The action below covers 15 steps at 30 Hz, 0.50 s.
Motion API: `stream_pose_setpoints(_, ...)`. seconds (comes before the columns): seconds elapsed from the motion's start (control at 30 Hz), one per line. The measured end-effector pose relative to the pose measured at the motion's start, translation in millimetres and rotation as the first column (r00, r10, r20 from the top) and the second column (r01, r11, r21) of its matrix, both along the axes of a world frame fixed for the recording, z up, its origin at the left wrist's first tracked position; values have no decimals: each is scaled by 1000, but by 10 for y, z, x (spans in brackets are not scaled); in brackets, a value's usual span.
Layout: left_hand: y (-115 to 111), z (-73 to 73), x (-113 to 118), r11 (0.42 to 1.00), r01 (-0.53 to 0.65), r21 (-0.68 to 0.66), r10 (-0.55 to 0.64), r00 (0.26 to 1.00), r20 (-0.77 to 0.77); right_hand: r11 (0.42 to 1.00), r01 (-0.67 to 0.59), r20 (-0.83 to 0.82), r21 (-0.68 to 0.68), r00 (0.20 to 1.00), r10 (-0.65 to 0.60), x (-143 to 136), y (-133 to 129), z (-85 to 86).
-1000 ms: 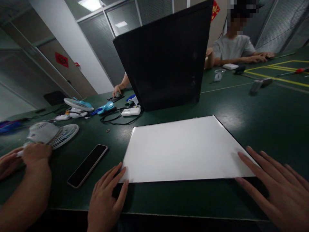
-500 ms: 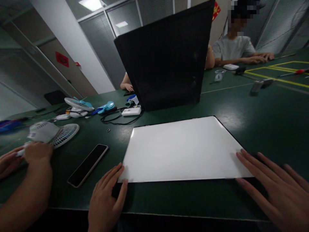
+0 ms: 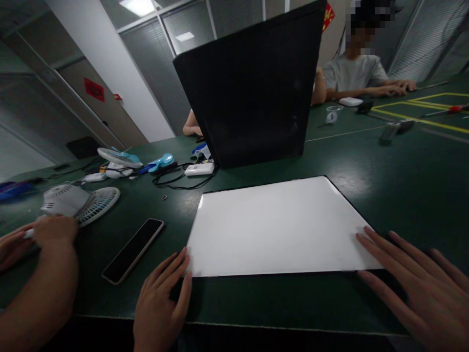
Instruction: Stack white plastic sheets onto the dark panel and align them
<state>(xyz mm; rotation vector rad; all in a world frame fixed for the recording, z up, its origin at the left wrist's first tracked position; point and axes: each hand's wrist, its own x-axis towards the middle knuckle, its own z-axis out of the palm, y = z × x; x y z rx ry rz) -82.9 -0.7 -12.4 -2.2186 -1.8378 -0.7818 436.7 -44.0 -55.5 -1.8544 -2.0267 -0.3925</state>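
A white sheet (image 3: 278, 227) lies flat on the dark green tabletop (image 3: 403, 181), in front of an upright black panel (image 3: 252, 88). It is being squared between both hands, and this is judged best done with light, even pressure at the two near corners, so that the sheet is slid without being buckled or creased. The left hand (image 3: 161, 298) is laid palm down, fingers spread, its tips touching the near left corner; nothing is held. The right hand (image 3: 414, 283) is laid flat and open too, fingers fanned over the near right corner. A phone (image 3: 132, 250) lies just left of the sheet; another person's hand (image 3: 54, 230) rests by a small fan (image 3: 78, 201).
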Motion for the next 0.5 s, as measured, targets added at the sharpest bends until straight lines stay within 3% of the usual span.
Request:
stream_pose_setpoints(0.17, -5, 4, -2, 1000, 15, 5, -15, 1000, -4, 1000, -28, 47, 6, 998, 28, -36, 18, 14)
stream_pose_setpoints(0.33, -2, -5, -22, 1000, 16, -5, -17, 1000, -21, 997, 26, -185, -79, 982, -40, -8, 11, -31)
stream_pose_setpoints(0.5, -14, 41, 18, 1000, -1, -6, 1, 1000, 24, 996, 53, -236, -67, 969, -68, -14, 24, -35)
